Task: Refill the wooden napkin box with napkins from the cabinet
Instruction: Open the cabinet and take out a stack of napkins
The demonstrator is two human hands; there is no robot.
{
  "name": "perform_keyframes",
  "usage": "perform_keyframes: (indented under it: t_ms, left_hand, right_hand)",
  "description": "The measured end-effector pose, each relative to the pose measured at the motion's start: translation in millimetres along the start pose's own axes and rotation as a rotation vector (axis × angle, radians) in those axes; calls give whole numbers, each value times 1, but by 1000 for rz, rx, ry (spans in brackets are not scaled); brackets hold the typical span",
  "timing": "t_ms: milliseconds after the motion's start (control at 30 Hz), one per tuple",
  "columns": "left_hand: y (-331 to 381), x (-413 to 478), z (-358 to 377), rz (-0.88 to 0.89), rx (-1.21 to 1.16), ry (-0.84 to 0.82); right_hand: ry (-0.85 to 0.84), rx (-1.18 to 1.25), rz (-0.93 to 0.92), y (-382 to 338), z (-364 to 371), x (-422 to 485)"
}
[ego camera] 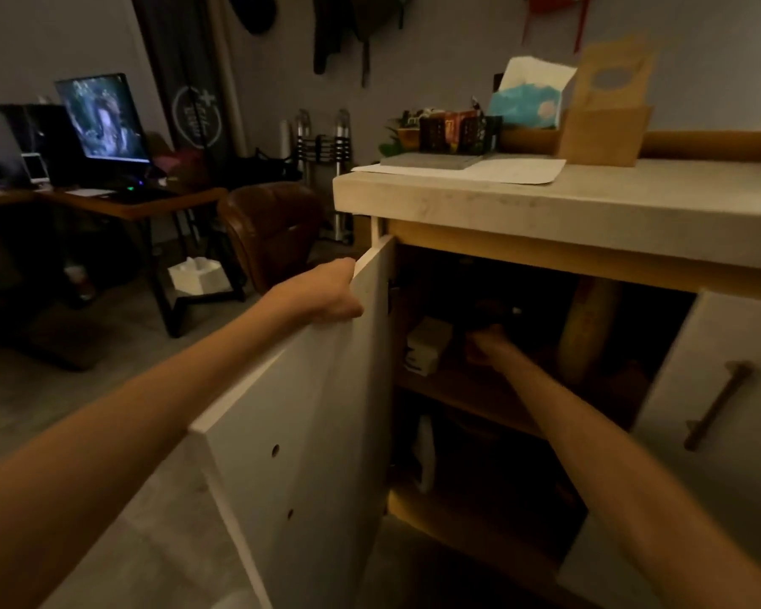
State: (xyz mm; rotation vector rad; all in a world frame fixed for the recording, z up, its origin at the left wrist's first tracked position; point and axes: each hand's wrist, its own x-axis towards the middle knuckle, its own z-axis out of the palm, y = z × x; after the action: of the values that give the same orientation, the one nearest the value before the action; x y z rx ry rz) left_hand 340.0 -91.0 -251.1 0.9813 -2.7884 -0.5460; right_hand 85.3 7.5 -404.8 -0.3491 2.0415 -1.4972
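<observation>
The wooden napkin box (600, 134) stands on the countertop (589, 200) at the upper right, its lid tilted up and back. Below it the cabinet is open. My left hand (326, 292) grips the top edge of the open left cabinet door (308, 410). My right hand (484, 347) reaches deep into the dark cabinet at the upper shelf (466, 397); in the gloom I cannot tell whether it holds anything. A white packet (425, 349) lies on that shelf just left of my right hand.
The right cabinet door (712, 389) with a dark bar handle stands partly open. A tall rolled object (589, 331) leans inside the cabinet. Papers, a black organiser (458, 131) and a tissue pack (528, 98) sit on the counter. A desk with a monitor (102, 118) and a leather chair (269, 226) stand left.
</observation>
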Motion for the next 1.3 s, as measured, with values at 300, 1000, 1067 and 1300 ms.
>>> perform_keyframes:
  t_ms: [300, 1000, 1067, 1300]
  left_hand:
    - [-10, 7, -2, 49, -40, 2]
    - [0, 3, 3, -43, -81, -16]
    - [10, -6, 2, -92, -253, -28]
    - [25, -101, 48, -197, -1134, -180]
  right_hand:
    - [-42, 171, 259, 5, 39, 55]
    - [-173, 405, 141, -7, 50, 23]
    - [-301, 618, 80, -4, 36, -12]
    - [-386, 713, -119, -2, -29, -150]
